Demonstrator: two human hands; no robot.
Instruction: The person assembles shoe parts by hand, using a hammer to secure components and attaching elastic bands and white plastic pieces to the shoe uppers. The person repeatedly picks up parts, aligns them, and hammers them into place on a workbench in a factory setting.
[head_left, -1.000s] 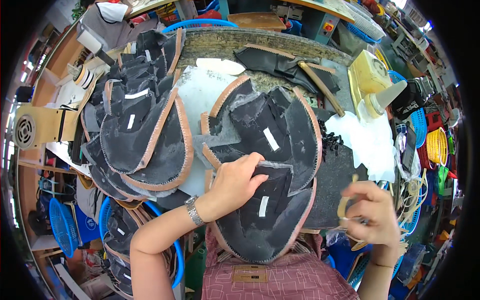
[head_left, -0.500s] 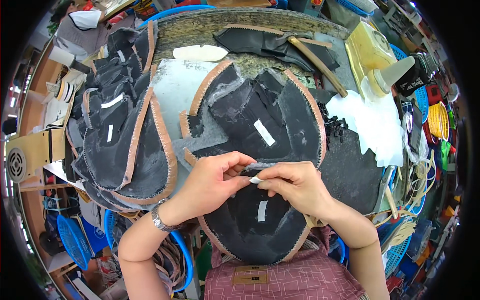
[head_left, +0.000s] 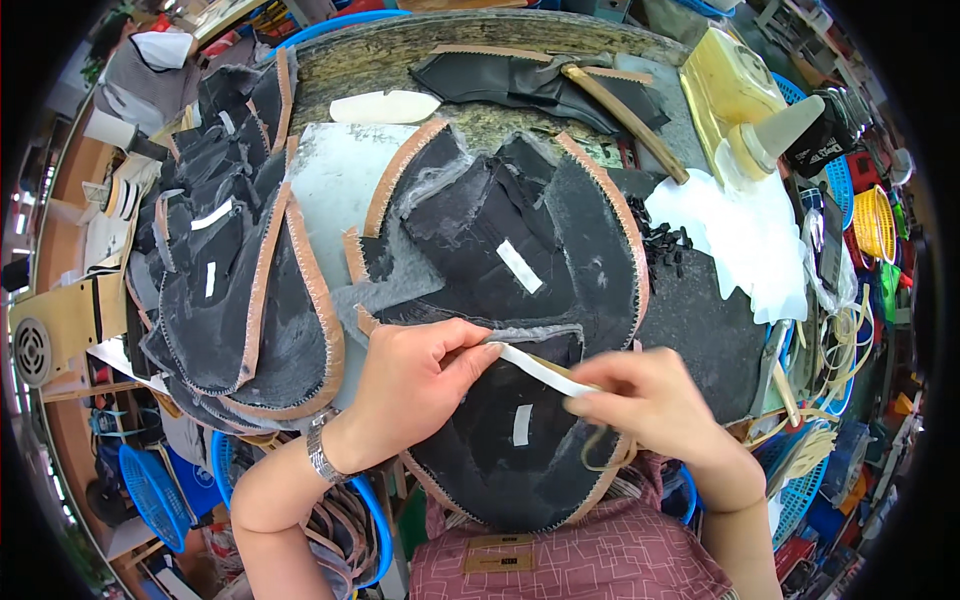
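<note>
A stack of dark uppers [head_left: 235, 290] is lying left of the work, a glue bottle [head_left: 765, 140] far right. The left hand [head_left: 415, 385] is pinching one end of a white strip [head_left: 540, 370] over the dark upper [head_left: 500, 300]; the right hand [head_left: 650, 405] is gripping the other end, apparently between thumb and forefinger.

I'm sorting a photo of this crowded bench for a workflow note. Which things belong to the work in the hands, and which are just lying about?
In hand:
- white strip, pinched between left hand and right hand
- black shoe upper piece beneath it

Lying about:
- stack of black pieces
- yellow glue bottle
- hammer
- white sheet
</note>
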